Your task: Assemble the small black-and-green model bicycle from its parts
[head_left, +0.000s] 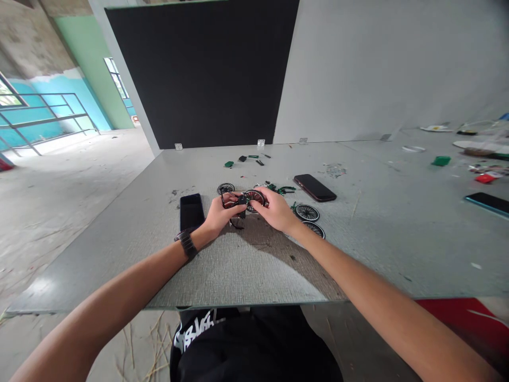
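Observation:
Both hands are together above the middle of the table's near part. My left hand (221, 213) pinches a dark model bicycle frame (242, 200), with thin black parts hanging below it. My right hand (275, 210) is closed on a small black spoked wheel (255, 197) with a pale rim, pressed close against that frame. Fingers cover where the two meet, so I cannot tell whether they are joined. Just beyond lies a loose spoked wheel (226, 188). Green and black small parts (280, 189) lie behind my right hand. Two more wheels, one being a white-rimmed wheel (307, 213), rest right of it.
A dark phone (191, 211) lies beside my left wrist, and another phone (315, 188) lies beyond my right hand. Small green and black pieces (229, 164) are scattered farther back. A black panel (207, 74) stands at the table's rear. Far right are a green piece (441, 161) and a third phone (488, 202).

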`<act>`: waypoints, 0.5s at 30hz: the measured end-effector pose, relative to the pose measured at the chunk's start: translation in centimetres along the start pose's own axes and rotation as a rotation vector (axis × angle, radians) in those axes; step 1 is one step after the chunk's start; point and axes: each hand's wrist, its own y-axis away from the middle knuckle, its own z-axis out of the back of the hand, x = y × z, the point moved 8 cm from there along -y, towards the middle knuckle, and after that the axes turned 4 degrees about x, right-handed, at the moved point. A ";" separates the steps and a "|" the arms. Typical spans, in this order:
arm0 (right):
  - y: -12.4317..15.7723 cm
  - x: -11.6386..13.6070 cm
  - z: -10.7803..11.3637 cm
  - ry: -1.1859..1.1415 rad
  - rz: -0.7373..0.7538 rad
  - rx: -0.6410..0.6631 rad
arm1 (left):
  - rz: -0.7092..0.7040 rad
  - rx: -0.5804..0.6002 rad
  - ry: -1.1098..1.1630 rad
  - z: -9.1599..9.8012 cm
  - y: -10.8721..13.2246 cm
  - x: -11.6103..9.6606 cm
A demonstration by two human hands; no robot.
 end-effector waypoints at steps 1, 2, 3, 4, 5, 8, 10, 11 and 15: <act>0.0 0.0 0.0 0.000 -0.001 -0.002 | -0.003 0.000 0.002 0.0 0.0 0.0; 0.0 0.0 0.0 0.000 -0.001 -0.003 | -0.008 -0.001 0.002 -0.1 0.0 -0.1; 0.0 0.1 0.1 0.001 -0.001 -0.004 | -0.012 -0.003 0.002 -0.1 0.0 -0.2; 0.0 0.1 0.1 0.002 -0.001 -0.005 | -0.016 -0.008 0.000 -0.1 0.0 -0.2; 0.0 0.1 0.1 0.003 -0.002 -0.004 | -0.019 -0.016 -0.003 0.0 0.0 -0.2; 0.0 0.1 0.1 -0.002 0.011 0.000 | -0.020 -0.031 -0.009 0.0 0.0 -0.3; 0.0 0.2 0.1 -0.015 0.032 0.010 | -0.022 -0.031 -0.009 0.0 0.0 -0.3; 0.0 0.3 0.0 -0.022 0.040 0.017 | -0.023 -0.030 -0.008 0.0 0.0 -0.3; 0.0 0.2 -0.2 -0.048 0.033 0.041 | -0.019 -0.035 0.014 0.2 -0.1 -0.1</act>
